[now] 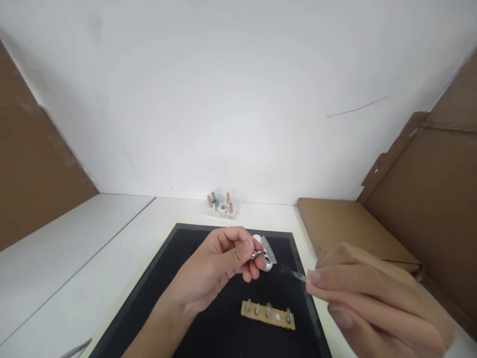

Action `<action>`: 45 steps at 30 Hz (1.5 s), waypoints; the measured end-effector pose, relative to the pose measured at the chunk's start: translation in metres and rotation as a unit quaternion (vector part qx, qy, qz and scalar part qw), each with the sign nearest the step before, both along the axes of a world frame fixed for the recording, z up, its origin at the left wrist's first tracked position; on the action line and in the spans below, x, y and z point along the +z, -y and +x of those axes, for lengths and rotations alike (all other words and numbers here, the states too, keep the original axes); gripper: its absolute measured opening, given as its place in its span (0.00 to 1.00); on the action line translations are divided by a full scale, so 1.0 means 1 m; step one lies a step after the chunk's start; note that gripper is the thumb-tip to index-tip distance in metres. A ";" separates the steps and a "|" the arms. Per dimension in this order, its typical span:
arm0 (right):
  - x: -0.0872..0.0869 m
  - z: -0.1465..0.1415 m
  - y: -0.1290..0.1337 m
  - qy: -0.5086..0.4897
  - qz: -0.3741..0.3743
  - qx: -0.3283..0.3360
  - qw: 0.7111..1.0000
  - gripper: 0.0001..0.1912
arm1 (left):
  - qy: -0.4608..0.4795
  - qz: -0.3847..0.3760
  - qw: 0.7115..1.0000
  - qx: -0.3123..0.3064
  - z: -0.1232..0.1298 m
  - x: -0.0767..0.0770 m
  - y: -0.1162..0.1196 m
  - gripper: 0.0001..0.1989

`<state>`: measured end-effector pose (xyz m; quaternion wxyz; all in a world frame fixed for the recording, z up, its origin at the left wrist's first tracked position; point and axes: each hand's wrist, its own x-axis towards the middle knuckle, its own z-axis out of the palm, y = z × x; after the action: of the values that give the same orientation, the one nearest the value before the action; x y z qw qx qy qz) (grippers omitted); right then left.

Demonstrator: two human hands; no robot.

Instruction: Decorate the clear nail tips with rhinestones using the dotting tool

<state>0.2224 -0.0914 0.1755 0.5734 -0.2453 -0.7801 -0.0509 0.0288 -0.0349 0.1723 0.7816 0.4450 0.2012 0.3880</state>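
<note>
My left hand [227, 256] is closed in a pinch over the black mat, holding a small shiny metallic piece [255, 254] between thumb and fingers. To the right, my right hand [367, 293] pinches a thin clear brush [296, 274] whose blurred tip points left. Just behind my left fingertips lies an open white round container [267, 263] with a clear flap, partly hidden by them. Below the hands, a yellow strip [264, 320] rests on the mat, bearing several small glossy upright pieces and a pale round dot.
The black mat [219, 328] covers the middle of the white table [122, 238]. A clear tray [222, 214] with several small bottles stands by the wall. A flat cardboard box [343, 228] lies at right, with cardboard panels on both sides.
</note>
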 end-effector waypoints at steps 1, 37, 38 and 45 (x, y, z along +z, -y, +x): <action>-0.001 0.000 0.000 -0.008 0.007 0.002 1.000 0.09 | -0.002 0.000 1.000 -0.001 0.000 0.000 0.000 0.09; 0.008 -0.001 -0.006 0.030 -0.050 0.014 0.998 0.09 | -0.040 0.041 0.998 0.022 0.009 0.001 0.004 0.10; 0.010 -0.001 -0.006 0.037 -0.038 0.008 0.999 0.09 | -0.044 0.042 0.998 0.024 0.009 0.001 0.004 0.10; 0.009 0.001 -0.005 0.046 -0.003 0.000 0.999 0.09 | -0.051 0.044 0.997 0.032 0.007 0.000 0.004 0.10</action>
<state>0.2231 -0.0860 0.1842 0.5359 -0.2444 -0.8059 -0.0598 0.0355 -0.0392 0.1727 0.7372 0.4916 0.2374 0.3982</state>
